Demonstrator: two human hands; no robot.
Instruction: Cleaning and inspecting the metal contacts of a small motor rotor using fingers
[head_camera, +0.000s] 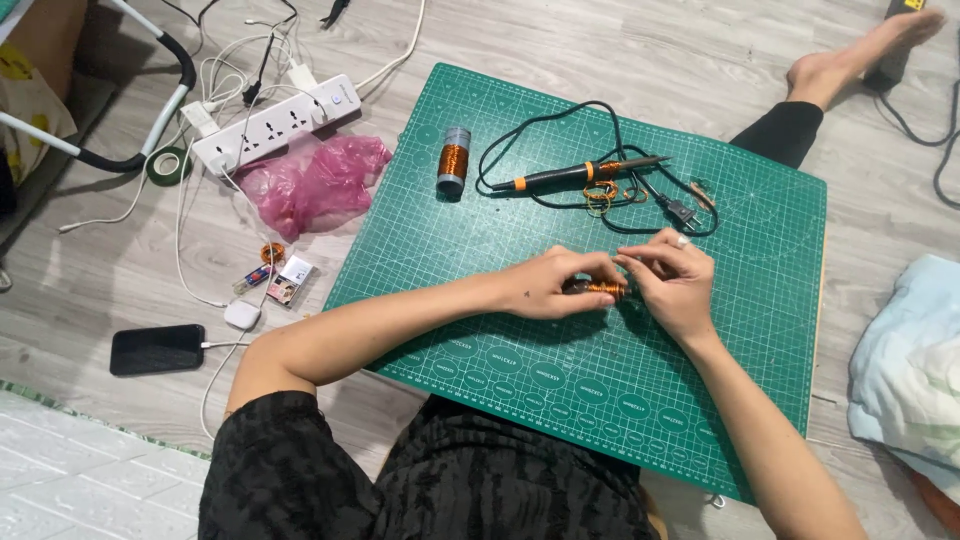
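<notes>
Both hands meet over the green cutting mat (480, 330). The left hand (548, 284) and the right hand (672, 280) pinch the ends of a small copper wire coil (603, 288) held level between the fingertips, just above the mat. Just beyond the right hand lies a soldering iron (580, 173) with its black cord looped around it. Beyond the left hand stands a spool of copper wire (453, 160). Farther out to the left sit a pink plastic bag (315, 183), a white power strip (275, 123) and a dark phone (157, 349).
</notes>
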